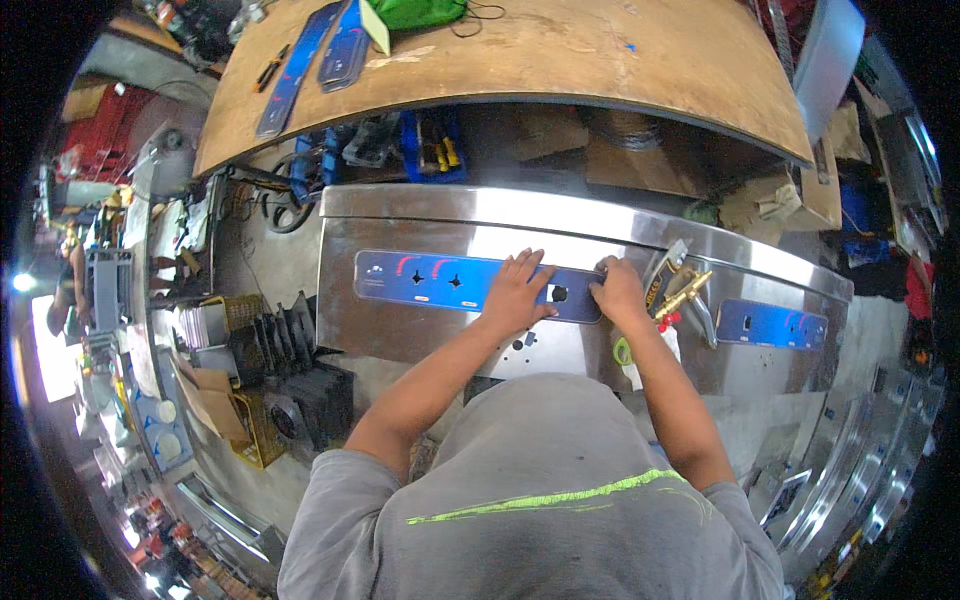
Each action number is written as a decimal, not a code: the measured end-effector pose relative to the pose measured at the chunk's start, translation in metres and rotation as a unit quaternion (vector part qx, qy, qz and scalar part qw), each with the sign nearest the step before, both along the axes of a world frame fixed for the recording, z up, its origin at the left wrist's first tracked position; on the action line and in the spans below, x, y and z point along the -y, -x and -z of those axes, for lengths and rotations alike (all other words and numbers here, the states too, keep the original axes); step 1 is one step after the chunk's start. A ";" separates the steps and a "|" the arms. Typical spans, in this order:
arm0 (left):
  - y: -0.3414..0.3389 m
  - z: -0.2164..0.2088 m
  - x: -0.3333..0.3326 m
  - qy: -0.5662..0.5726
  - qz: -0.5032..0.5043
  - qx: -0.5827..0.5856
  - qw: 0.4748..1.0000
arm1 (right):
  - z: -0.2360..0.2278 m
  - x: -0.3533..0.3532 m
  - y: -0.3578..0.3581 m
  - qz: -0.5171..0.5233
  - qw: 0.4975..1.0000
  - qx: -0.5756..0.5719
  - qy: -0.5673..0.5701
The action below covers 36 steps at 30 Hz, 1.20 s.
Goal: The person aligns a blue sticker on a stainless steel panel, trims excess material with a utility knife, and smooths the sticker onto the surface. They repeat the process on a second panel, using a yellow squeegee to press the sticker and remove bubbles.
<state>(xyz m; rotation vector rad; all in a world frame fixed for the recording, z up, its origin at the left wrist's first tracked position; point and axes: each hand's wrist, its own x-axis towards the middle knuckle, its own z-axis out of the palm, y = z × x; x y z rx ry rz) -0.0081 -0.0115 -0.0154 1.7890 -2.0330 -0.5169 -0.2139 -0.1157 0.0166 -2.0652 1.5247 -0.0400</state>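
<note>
A long blue control panel strip point(385, 279) with red arc markings and cut-out holes lies along a brushed steel housing point(400, 335). My left hand point(517, 295) rests flat on the strip, fingers spread, left of a square hole. At the strip's right end my right hand point(620, 292) has its fingers bent in, thumb and fingertips pinching at the edge. Just right of it lie a brass valve fitting point(686, 297) and a black-and-yellow object point(656, 288). A shorter blue panel strip point(772, 325) lies on the steel farther right. Below my right wrist is a green ring point(622, 351).
Beyond the steel stands a wooden table point(560, 60) with more blue strips point(298, 75), pliers point(270, 68) and a green bag point(405, 12). Blue bins point(432, 148) sit beneath. Black stacked parts point(310, 400) and a yellow crate point(262, 440) stand on the left floor.
</note>
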 end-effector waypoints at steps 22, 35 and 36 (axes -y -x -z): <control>-0.264 -0.002 -0.127 -0.095 -0.151 0.271 0.946 | 0.012 0.016 0.003 -0.058 0.997 -0.004 -0.054; -0.292 0.007 -0.121 -0.104 -0.057 0.205 0.971 | -0.003 -0.073 -0.151 -0.219 0.969 -0.043 0.109; -0.292 0.006 -0.120 -0.102 -0.059 0.204 0.972 | 0.004 -0.081 -0.176 -0.248 0.966 -0.012 0.066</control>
